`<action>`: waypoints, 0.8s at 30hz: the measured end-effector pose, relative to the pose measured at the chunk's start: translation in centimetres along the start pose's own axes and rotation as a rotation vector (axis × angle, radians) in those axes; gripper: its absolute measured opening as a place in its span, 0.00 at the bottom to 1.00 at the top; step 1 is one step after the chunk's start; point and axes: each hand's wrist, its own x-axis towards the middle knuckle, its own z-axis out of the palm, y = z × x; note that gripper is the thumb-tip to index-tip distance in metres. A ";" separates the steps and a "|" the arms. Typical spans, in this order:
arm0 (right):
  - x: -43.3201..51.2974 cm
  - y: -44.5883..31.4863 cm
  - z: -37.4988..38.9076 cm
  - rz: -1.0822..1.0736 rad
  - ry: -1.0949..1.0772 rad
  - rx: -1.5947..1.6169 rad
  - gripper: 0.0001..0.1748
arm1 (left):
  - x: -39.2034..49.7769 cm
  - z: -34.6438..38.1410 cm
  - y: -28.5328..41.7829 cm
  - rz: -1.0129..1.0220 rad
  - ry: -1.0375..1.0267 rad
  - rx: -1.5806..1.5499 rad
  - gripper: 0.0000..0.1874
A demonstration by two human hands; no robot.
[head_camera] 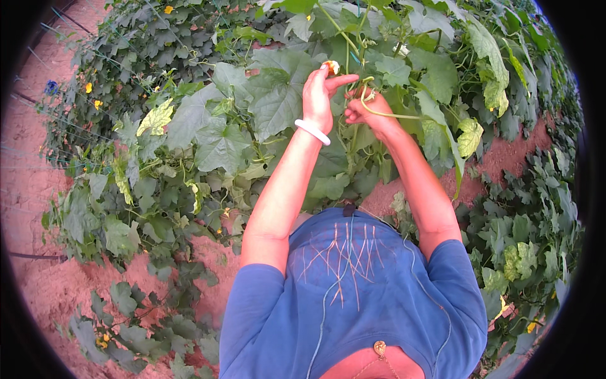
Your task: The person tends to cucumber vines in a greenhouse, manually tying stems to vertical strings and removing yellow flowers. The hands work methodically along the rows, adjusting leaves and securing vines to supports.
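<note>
My left hand [319,97], with a white bangle at its wrist, is raised among the leaves of a climbing vine. One fingertip touches a small orange-and-white withered flower [333,67]; whether it is pinched is unclear. Another finger stretches right to the upright stems. Close beside it, my right hand [371,111] has its fingers curled at the vine stems, partly hidden by them. A pale green vine stem [390,114] loops over this hand and runs right. A blue-green string [355,58] hangs just above the hands.
Broad-leaved vines [279,90] surround both hands, with trellis netting [61,31] at the upper left. Some leaves [156,117] are yellowed. Reddish soil [215,265] shows below the foliage, and a dark hose or pipe [38,256] lies at the left. Another row of plants [525,227] grows at the right.
</note>
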 end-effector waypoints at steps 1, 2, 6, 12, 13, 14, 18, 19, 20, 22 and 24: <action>-0.1 0.3 -0.6 -0.023 -0.015 -0.047 0.17 | 0.0 0.1 0.0 -0.012 -0.010 -0.024 0.22; -0.3 0.7 -1.2 -0.089 -0.060 -0.065 0.18 | 0.0 0.2 0.1 -0.020 -0.024 -0.048 0.22; -1.1 2.8 -3.6 0.042 0.236 -0.123 0.28 | -0.1 0.6 -0.2 -0.014 -0.047 -0.119 0.21; -1.5 5.3 -3.0 -0.136 0.226 -0.066 0.37 | -0.3 1.3 -1.3 -0.031 0.016 -0.230 0.17; -1.6 5.5 -2.6 -0.197 0.225 -0.040 0.39 | -0.3 1.4 -1.5 -0.030 0.022 -0.251 0.17; -2.1 5.3 -2.8 -0.121 0.085 0.073 0.39 | -0.3 1.4 -1.7 -0.025 0.040 -0.262 0.17; -2.9 5.3 -2.2 -0.141 0.007 0.005 0.31 | -0.6 1.7 -2.4 -0.065 0.031 -0.257 0.18; -2.9 5.5 -2.0 -0.179 0.047 0.009 0.27 | -0.8 1.9 -2.6 -0.070 0.024 -0.280 0.18; -2.6 5.6 -1.7 -0.217 0.087 0.013 0.24 | -0.9 2.1 -2.7 -0.075 0.018 -0.304 0.18; -2.1 6.4 -1.2 -0.254 0.106 0.074 0.14 | -1.2 2.4 -2.8 -0.071 0.044 -0.325 0.17; -2.1 7.3 -1.1 -0.152 0.082 0.260 0.15 | -1.4 2.6 -2.6 -0.072 0.074 -0.359 0.18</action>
